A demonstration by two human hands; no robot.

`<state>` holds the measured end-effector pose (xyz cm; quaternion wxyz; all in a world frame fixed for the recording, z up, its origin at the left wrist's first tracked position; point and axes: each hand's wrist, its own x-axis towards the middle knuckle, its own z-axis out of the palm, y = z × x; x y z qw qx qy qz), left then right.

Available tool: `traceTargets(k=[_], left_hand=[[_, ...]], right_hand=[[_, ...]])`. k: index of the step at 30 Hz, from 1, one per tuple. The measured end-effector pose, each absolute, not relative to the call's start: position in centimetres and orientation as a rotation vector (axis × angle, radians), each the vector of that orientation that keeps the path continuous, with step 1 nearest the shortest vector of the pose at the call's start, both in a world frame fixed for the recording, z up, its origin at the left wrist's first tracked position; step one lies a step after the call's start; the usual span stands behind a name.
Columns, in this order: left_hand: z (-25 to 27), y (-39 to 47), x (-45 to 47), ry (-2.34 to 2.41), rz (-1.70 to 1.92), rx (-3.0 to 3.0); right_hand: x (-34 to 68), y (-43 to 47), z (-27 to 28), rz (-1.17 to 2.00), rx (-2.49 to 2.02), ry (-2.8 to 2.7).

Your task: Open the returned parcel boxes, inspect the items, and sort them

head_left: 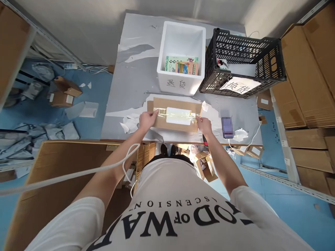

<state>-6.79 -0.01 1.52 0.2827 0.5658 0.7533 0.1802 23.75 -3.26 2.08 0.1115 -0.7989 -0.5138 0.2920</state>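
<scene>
A flat brown cardboard box (162, 125) lies near the table's front edge, with a white label (178, 120) in the middle of its top. Across box and label runs a shiny strip of clear packing tape (162, 113). My left hand (148, 120) pinches the strip's left end, by the left part of the box. At the other end, my right hand (204, 124) has thumb and fingers closed on the tape near the box's right edge. Whether the middle of the strip is stuck down, I cannot tell.
Behind the box stand a white foam bin (180, 85) with booklets and a black plastic crate (243, 45). A phone (227, 127) with a cable lies at right. Crumpled paper (130, 124) is at left. A large open carton (65, 174) stands beside me.
</scene>
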Motion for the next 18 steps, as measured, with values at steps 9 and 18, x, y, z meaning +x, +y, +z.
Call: traceTargets(k=[9, 18], left_hand=[[0.9, 2.7, -4.3, 2.001, 0.515, 1.373], [-2.2, 0.6, -2.7, 1.838, 0.791, 2.049]], right_hand=[[25.5, 1.6, -0.6, 0.913, -2.188, -1.349], [28.9, -9.0, -4.1, 0.911, -2.782, -1.414]])
